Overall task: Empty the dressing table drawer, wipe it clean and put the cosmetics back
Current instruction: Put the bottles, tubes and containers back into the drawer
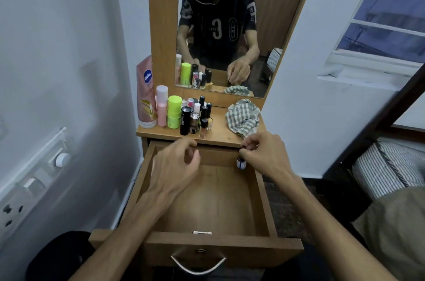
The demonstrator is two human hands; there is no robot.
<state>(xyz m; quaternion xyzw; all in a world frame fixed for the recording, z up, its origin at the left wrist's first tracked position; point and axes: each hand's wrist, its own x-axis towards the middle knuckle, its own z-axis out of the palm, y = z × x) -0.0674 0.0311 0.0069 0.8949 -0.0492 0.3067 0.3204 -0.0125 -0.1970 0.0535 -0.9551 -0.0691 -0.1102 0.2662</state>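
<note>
The wooden drawer (213, 202) is pulled out toward me and its floor is bare. At its back right corner a small bottle with a blue and white label (240, 163) hangs just above the floor, pinched at the cap by my right hand (264, 154). My left hand (177, 165) hovers over the back left of the drawer, fingers loosely curled and holding nothing. Several cosmetics stand on the tabletop: a pink lotion tube (146, 96), a pink bottle (161, 106), a lime green container (174, 111), a black tube (185, 121) and a nail polish bottle (203, 127). A checked cloth (243, 117) lies crumpled on the right.
A mirror (230, 27) rises behind the tabletop (220, 133). The drawer's metal handle (199, 264) faces me. A switch panel (34, 177) is on the left wall. A bed with a striped mattress (386, 165) stands at the right, below a window (386, 11).
</note>
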